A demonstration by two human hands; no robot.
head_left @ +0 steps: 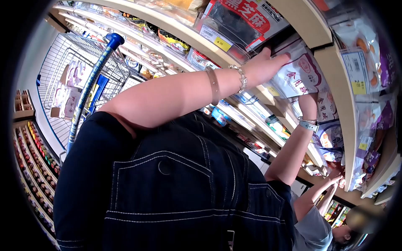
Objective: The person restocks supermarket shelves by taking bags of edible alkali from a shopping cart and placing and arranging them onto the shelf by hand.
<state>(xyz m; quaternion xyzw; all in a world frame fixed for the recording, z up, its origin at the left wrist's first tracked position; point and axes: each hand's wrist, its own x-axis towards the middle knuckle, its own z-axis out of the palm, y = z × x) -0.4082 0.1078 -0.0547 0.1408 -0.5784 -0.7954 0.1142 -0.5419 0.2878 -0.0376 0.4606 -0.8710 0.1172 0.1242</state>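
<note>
A white bag with purple Chinese print (295,77) is in front of a shelf at the upper right. My left hand (266,67), wearing bracelets at the wrist, is closed on its upper left part. From below, my right hand (308,105), with a watch on the wrist, holds the bag's lower edge; the fingers are hidden behind it. A similar bag (328,104) shows just right of my right hand. Close above my left hand lies a red-and-black bag (243,21) on the shelf.
At the left stands a shopping cart (50,98) with a blue handle, carrying packets (69,102) in open boxes. Shelf edges with price tags (222,44) run beside my arms. Another person (314,228) reaches to the shelf at lower right. Bottle racks (35,167) stand at lower left.
</note>
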